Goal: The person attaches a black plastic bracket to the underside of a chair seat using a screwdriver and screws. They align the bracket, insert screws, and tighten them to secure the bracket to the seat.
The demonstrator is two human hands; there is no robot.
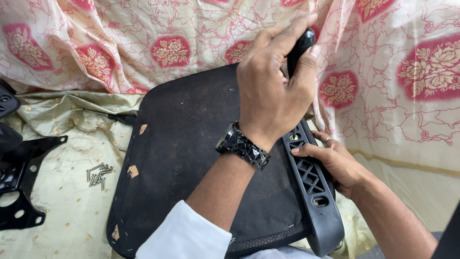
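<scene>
Left hand (pixel 273 91): fingers curled tight round a black tool handle (pixel 301 45), held upright over the far right edge of the seat base; wrist carries a black studded watch (pixel 242 145); white sleeve (pixel 187 237) at the forearm; tool tip hidden behind the hand, so its kind cannot be told.

Right hand (pixel 335 160): fingers pressed flat against the outer side of a black plastic armrest bracket (pixel 311 187), thumb lying on its top face; ring on 1 finger; steadying, not pinching.

Armrest bracket: long latticed piece lying along the right edge of the seat base, 1 fixing hole visible near its far end, just below the left hand.

Seat base (pixel 191 158): upturned chair seat, black fabric underside, a few torn patches along its left edge; rests on pale gold cloth (pixel 72 192).

Loose screws (pixel 98 175): small cluster on the cloth, well apart from the seat's left edge.

Black metal plate (pixel 21 187): at the cloth's left edge.

Flowered drape (pixel 143 43): pink and cream, along the far side.

Step in hand, by judgement: a fastener being driven at the bracket's far hole; the next move would call for the tool kept square and the bracket held from shifting.
</scene>
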